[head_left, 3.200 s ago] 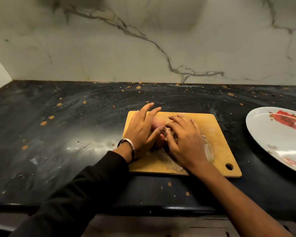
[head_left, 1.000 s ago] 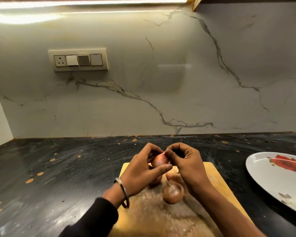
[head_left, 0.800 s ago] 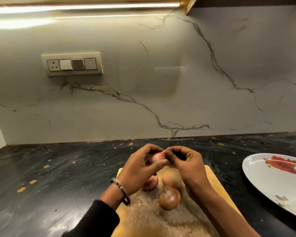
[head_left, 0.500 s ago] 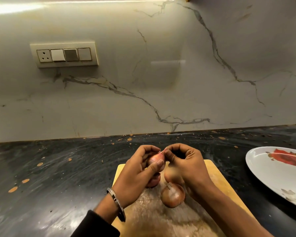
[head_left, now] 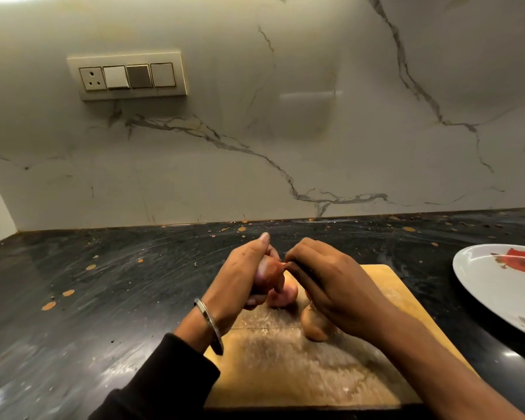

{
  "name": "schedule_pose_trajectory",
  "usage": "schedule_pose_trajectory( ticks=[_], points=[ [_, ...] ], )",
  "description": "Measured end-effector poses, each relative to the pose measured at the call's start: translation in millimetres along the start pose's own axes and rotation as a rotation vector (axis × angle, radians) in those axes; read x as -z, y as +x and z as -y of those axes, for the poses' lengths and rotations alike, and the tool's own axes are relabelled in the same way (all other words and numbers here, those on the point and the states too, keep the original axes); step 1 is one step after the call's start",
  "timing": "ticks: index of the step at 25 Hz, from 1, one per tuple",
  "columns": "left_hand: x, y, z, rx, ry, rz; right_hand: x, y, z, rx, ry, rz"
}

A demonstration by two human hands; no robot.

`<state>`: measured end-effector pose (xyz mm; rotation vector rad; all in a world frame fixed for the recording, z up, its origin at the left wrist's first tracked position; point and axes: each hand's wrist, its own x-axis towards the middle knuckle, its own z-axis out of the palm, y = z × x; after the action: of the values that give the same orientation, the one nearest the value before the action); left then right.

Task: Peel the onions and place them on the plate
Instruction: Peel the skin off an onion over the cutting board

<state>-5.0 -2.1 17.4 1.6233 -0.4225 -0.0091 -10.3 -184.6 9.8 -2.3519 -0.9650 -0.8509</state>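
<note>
My left hand [head_left: 243,277] grips a small reddish onion [head_left: 269,272] above the wooden cutting board [head_left: 300,368]. My right hand [head_left: 325,283] pinches the onion's skin at its tip [head_left: 283,265]. Two more onions lie on the board under my hands: a pinkish one [head_left: 284,295] and a brown one [head_left: 314,327], partly hidden by my right hand. A white plate [head_left: 497,286] with a red flower print sits on the counter at the right, cut off by the frame edge.
The board lies on a dark speckled countertop [head_left: 103,283] near its front edge. A marble backsplash [head_left: 285,131] rises behind, with a switch panel [head_left: 128,75] at the upper left.
Since 3.2 s ago my hands lifted one onion off the board. In the last half second my left hand turned the onion and my right fingers took hold of its skin at the tip.
</note>
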Motion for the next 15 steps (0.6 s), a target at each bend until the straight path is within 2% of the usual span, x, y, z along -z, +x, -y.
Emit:
schedule_pose_trajectory(
  ticks=[3, 6, 8, 15],
  points=[
    [-2.2, -4.1, -1.8, 0.041, -0.128, 0.161, -2.1, -2.7, 5.7, -0.065, 0.286, -0.036],
    [-5.6, -5.0, -0.8, -0.089, -0.213, 0.178, -5.3, -1.6, 11.6, -0.283, 0.739, -0.021],
    [-6.3, -5.1, -0.1, -0.151, -0.219, 0.176, -4.5, -0.5, 14.8, -0.359, 0.932, 0.009],
    [-12.1, -7.6, 3.1, -0.277, -0.107, 0.112, -0.3, -0.5, 14.3, -0.644, 1.303, 0.051]
  ],
)
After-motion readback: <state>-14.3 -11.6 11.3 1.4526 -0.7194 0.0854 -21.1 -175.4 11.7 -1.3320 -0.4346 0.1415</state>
